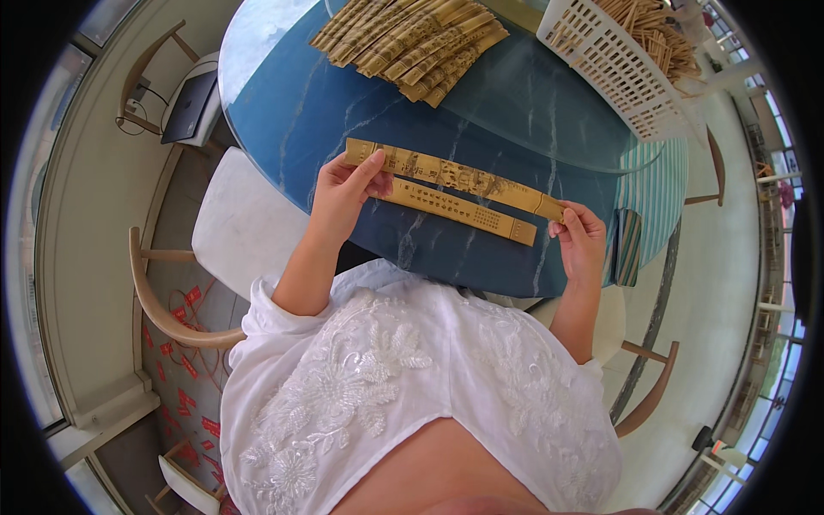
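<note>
A long flat gold paper sleeve (459,178) with dark printing, resembling a chopstick wrapper, stretches between my hands over the near part of the table. My left hand (348,184) pinches its left end between thumb and fingers. At its right end, my right hand (577,236) is closed on the tip. Just below runs a second gold sleeve (455,210), roughly parallel, with its left end at my left fingers. Whether my left hand also grips this second one, or it rests on the table, I cannot tell.
Several gold sleeves lie fanned in a pile (408,39) at the far side of the blue marbled table (300,129). A white slotted basket (614,73) at far right holds wooden sticks. A striped flat object (628,247) lies at the right edge. Left, a laptop (190,105) rests on a chair.
</note>
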### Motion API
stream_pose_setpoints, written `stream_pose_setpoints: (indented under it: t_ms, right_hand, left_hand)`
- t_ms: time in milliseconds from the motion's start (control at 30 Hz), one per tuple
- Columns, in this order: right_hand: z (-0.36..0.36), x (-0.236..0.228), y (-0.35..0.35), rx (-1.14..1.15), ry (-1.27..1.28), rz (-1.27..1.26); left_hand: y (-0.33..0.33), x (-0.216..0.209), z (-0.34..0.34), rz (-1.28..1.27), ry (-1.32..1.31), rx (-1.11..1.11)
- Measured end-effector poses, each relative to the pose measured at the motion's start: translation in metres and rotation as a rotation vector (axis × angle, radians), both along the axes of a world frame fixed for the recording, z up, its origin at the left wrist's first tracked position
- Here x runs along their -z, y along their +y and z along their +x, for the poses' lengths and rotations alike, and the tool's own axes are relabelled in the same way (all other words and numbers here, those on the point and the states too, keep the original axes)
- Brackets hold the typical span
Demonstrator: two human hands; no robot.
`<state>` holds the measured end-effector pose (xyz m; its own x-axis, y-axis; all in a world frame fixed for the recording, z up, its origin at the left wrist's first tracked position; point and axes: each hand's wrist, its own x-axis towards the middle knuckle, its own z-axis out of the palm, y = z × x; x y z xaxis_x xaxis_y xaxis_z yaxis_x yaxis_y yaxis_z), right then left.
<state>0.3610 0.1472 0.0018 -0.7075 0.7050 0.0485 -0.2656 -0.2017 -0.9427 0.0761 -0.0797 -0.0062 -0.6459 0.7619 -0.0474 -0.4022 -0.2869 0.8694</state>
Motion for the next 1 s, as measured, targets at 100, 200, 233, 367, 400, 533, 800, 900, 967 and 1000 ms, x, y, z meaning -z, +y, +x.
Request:
stream_pose_setpoints:
  t_ms: [100, 200, 233, 367, 400, 533, 800, 900, 967, 1000]
  right_hand:
    - [0.0, 0.001, 0.006, -0.072, 0.042, 0.035]
    - [0.006, 0.002, 0.008, -0.106, 0.056, 0.059]
    - [0.008, 0.003, 0.009, -0.111, 0.054, 0.066]
    - [0.015, 0.008, 0.009, -0.136, 0.055, 0.067]
    - [0.016, 0.009, 0.011, -0.143, 0.082, 0.06]
    - [0.013, 0.009, 0.018, -0.041, 0.239, -0.053]
    - [0.013, 0.033, 0.025, 0.12, -0.034, 0.072]
    - [0.013, 0.033, 0.025, 0.125, -0.061, 0.095]
    - [0.013, 0.033, 0.026, 0.129, -0.059, 0.091]
    - [0.013, 0.034, 0.027, 0.123, -0.057, 0.089]
  left_hand:
    - [-0.011, -0.006, -0.006, 0.008, 0.007, 0.086]
    - [-0.025, -0.011, -0.015, -0.024, 0.042, 0.162]
    - [-0.03, -0.009, -0.019, -0.042, 0.059, 0.171]
    - [-0.04, -0.022, -0.025, -0.162, 0.164, 0.28]
    - [-0.041, -0.023, -0.025, -0.157, 0.14, 0.287]
    - [-0.035, -0.016, -0.038, -0.035, -0.055, 0.193]
    - [0.047, -0.042, -0.062, 0.095, -0.152, -0.191]
    - [0.074, -0.035, -0.077, 0.101, -0.135, -0.209]
    - [0.082, -0.029, -0.084, 0.006, -0.05, -0.208]
    - [0.085, -0.028, -0.087, -0.041, -0.007, -0.208]
